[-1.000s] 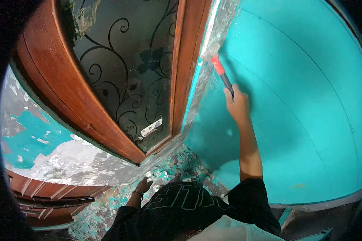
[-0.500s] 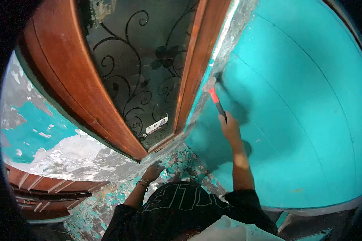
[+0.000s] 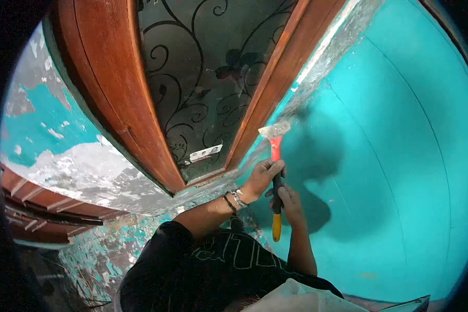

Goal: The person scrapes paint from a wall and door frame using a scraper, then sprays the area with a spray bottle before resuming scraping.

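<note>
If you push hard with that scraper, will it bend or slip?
The scraper probably stays stiff: its flat blade looks like metal on a thick handle. It seems light, being slim. Slipping looks unlikely, since the left hand and right hand both wrap the handle.
</note>
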Action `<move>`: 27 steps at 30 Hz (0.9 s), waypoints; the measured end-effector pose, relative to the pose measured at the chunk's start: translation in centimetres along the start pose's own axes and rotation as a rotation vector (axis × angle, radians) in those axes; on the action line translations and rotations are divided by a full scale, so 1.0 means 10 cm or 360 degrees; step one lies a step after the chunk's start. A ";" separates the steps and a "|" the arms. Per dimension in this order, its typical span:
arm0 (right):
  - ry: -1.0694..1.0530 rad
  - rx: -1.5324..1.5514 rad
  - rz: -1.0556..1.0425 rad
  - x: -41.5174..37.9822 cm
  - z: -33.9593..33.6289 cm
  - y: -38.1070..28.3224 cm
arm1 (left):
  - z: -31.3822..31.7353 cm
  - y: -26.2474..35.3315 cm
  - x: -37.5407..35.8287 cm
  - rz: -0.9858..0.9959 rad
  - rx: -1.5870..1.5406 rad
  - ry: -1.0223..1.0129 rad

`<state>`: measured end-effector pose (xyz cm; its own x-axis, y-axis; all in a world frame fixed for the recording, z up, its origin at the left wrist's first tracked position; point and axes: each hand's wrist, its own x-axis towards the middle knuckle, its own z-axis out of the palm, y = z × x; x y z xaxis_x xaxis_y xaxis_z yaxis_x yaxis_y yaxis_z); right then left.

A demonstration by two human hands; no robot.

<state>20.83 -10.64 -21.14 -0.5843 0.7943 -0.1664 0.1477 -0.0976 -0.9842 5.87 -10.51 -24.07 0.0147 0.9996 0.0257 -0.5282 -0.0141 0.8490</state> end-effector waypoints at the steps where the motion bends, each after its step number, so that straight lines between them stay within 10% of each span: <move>1: -0.0070 0.0067 0.0078 0.00 -0.16 0.03 | 0.11 0.07 -0.01 -0.0022 0.0034 0.0015; 4: 0.0120 -0.0091 -0.0312 0.17 -0.59 0.26 | 0.36 0.08 0.17 0.0373 0.0016 0.0120; 10: 0.0546 -0.0922 -0.0851 0.43 -0.90 0.08 | 0.54 0.25 0.43 0.0199 -0.0596 0.0055; 16: 0.0081 -0.1882 -0.1900 0.51 -0.64 -0.48 | 0.42 0.18 0.73 0.0080 0.0070 0.0598; 24: 0.0136 -0.0789 -0.2249 1.08 -0.65 -0.25 | 0.17 0.10 0.45 -0.0218 -0.0274 0.0239; 25: 0.0185 -0.0530 -0.1338 0.95 -0.68 -0.46 | 0.14 0.14 0.30 -0.0229 -0.0072 0.0309; 27: 0.0365 -0.0001 -0.1813 0.96 -0.61 -0.94 | -0.04 0.03 -0.03 -0.0007 0.0345 0.0403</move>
<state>18.76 1.54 -13.15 -0.2209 0.5117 0.8303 -0.3699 0.7438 -0.5567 5.37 -10.77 -24.03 -0.2097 0.9739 -0.0871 -0.3350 0.0121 0.9421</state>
